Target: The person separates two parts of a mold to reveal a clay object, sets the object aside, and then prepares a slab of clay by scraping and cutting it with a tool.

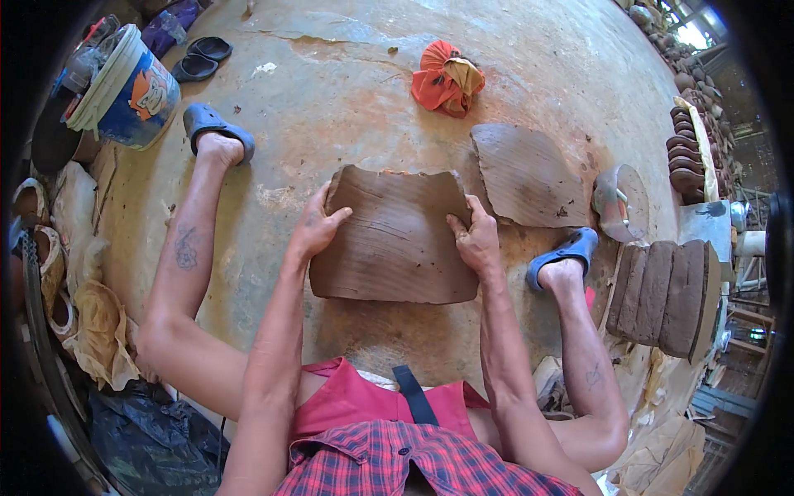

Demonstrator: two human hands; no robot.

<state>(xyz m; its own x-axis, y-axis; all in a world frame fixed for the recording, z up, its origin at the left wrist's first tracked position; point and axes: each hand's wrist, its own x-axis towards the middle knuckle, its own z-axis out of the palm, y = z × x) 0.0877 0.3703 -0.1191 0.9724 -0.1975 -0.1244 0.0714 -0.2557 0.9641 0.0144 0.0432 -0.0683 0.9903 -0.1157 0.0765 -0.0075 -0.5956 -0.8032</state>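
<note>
A wide slab of brown clay (393,240) is held up in front of me, with a ragged far edge and faint diagonal lines across its face. My left hand (316,223) grips its left side, thumb on top and fingers hidden beneath. On the opposite side, my right hand (477,238) clasps the edge the same way. A second clay slab (529,178), irregular in outline, lies flat on the floor beyond my right hand. Shadow shows on the floor under the near edge of the held slab.
A red and tan cloth bundle (447,80) lies farther off. Rightward stand a round container (620,202) with small tools inside and a stack of thick clay slabs (662,299). A bucket (136,87) and dark sandals (202,59) are at far left. My clog-shod feet flank the work.
</note>
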